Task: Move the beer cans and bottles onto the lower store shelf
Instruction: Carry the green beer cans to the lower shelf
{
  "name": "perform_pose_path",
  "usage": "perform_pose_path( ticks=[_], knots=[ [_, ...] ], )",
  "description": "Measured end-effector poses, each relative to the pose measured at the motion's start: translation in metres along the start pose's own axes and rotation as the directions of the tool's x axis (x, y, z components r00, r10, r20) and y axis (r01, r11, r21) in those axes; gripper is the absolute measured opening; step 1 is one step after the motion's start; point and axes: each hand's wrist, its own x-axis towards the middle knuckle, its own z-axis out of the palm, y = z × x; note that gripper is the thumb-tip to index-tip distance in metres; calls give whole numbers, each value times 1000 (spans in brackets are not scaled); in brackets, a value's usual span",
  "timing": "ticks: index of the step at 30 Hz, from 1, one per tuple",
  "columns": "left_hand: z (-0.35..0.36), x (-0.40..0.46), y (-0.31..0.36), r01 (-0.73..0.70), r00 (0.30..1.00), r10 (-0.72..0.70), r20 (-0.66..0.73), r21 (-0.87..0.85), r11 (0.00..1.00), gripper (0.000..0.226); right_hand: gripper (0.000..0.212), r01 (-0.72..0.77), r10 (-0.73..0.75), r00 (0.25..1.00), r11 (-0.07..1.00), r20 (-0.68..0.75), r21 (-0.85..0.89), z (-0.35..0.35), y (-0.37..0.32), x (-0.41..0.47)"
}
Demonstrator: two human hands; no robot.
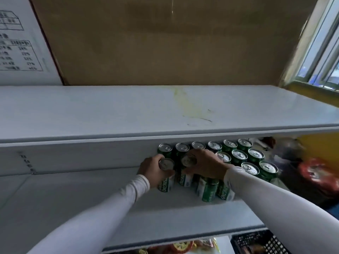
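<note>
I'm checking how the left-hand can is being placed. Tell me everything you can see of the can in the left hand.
The can in the left hand is a green beer can with a white band of lettering and a silver top with a pull tab. It looks like metal, unopened, upright or slightly tilted. It is at the left end of the group of cans on the lower shelf. The left hand curls round its upper part; whether its base rests on the shelf is unclear.
</note>
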Motion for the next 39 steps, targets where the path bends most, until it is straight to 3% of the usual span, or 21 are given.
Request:
perform_pose_path(
  ticks=[4, 11, 16, 23, 26, 28, 31, 39],
  knots=[
    [11, 2, 10, 75, 996, -76, -53, -15, 997, 52, 61, 51, -51, 999, 998, -2, -39, 10, 13, 12],
    [20, 7, 18, 178, 975, -184, -126, -55, 982, 41, 69, 21, -16, 996, 998, 91, -51, 15, 17, 30],
    [20, 8, 21, 207, 970, -213, -113, -59, 976, 43, 70, 40, -37, 998, 998, 56, -47, 15, 18, 31],
    [14, -3, 26, 231, 970, -229, -81, 16, 973, 60, 70, 129, -128, 989, 991, 74, -18, -4, 16, 19],
    [7, -17, 22, 233, 972, -229, -60, 91, 968, 81, 72, 189, -188, 981, 982, 49, -5, -16, 11, 16],
    [-3, -33, 19, 254, 967, -253, -25, 151, 955, 93, 66, 218, -217, 975, 976, 43, -2, -21, -2, 14],
    [-21, -58, 9, 265, 962, -273, 2, 232, 936, 90, 62, 305, -302, 949, 952, 90, -10, -18, -29, 16],
    [-102, -136, -50, 359, 933, -338, -123, 235, 903, 85, 72, 426, -413, 892, 904, 181, -34, 14, -148, 20]
  ],
)
